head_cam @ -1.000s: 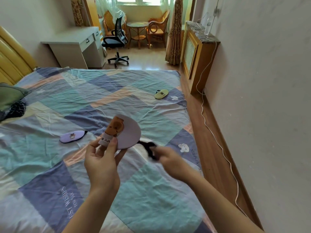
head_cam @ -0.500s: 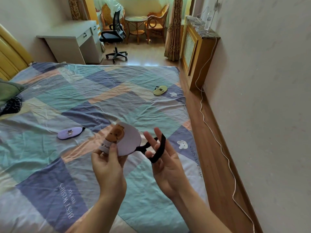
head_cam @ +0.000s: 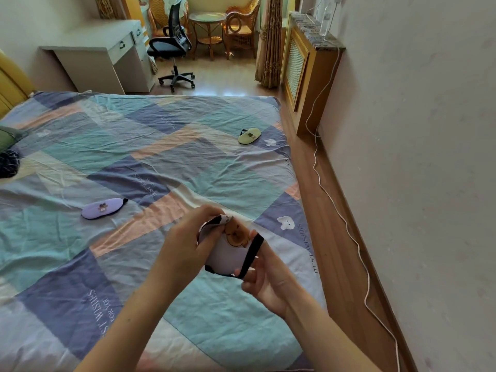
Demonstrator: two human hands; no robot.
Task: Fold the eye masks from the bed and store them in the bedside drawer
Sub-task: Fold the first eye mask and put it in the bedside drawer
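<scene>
A head-worn camera looks down on a bed (head_cam: pixel 150 162) with a patchwork quilt. At the far left edge a dark bundle (head_cam: pixel 8 162) lies on the quilt. Further right, a purple mask (head_cam: pixel 103 208) lies flat, well apart from the hands. In the lower middle, held above the quilt, the left hand (head_cam: pixel 185 248) is closed around the upper left part of a white mask (head_cam: pixel 228 253), which has a brown bear patch and appears folded. Just beside it, the right hand (head_cam: pixel 268 280) pinches the mask's black strap (head_cam: pixel 252 255), drawn taut across the mask's right side. Toward the far right corner of the bed lies a green mask (head_cam: pixel 249 136). A white cable (head_cam: pixel 338 210) trails along the floor by the right wall.

The step in hand looks like wrapping the strap around the folded white mask. Next, the strap likely needs tucking so the fold holds, then carrying to the bedside drawer, which is not in view. Two masks remain unfolded.
</scene>
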